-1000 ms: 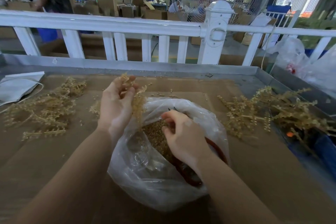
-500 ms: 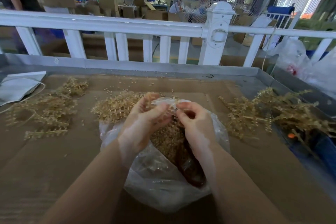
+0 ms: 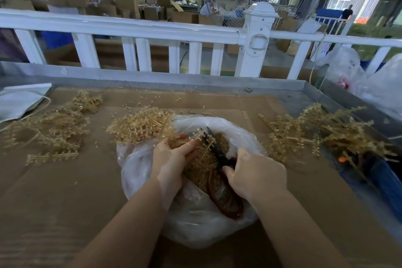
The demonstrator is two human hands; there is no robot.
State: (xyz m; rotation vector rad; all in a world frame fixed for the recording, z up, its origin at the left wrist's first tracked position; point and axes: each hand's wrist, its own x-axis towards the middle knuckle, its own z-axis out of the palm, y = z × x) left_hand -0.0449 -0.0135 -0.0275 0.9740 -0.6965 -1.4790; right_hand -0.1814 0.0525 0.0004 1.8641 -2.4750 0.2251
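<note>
**Q:** Quick one: which step was being worked on here, and where was the stuff kept?

**A:** Looked like the snipping stage, tbh. A bead branch (image 3: 143,125) was held over the mouth of the plastic bag (image 3: 195,230), with most of its bushy end hanging out past the bag's far-left edge. The left hand (image 3: 171,159) was wrapped round its stems, fingers (image 3: 187,147) curled tight. A black cutter (image 3: 214,148) was gripped in the right hand (image 3: 254,174), blade pointed into the stems right above the bag. Whether the blades were open or closed couldn't be told.

**Q:** And what was inside the bag?

**A:** A reddish bowl (image 3: 224,204) was sitting in it, filled with loose beads (image 3: 202,172). More branches were left in a pile (image 3: 50,128) well to the left of the bag and in another heap (image 3: 322,132) to its right, all on the cardboard-covered table (image 3: 65,191).

**Q:** So what was called for next?

**A:** Probably a squeeze of the cutter close to the stem, so the beads would be dropped straight into the bag. The branch would likely need to be turned or fed further in, too.
</note>
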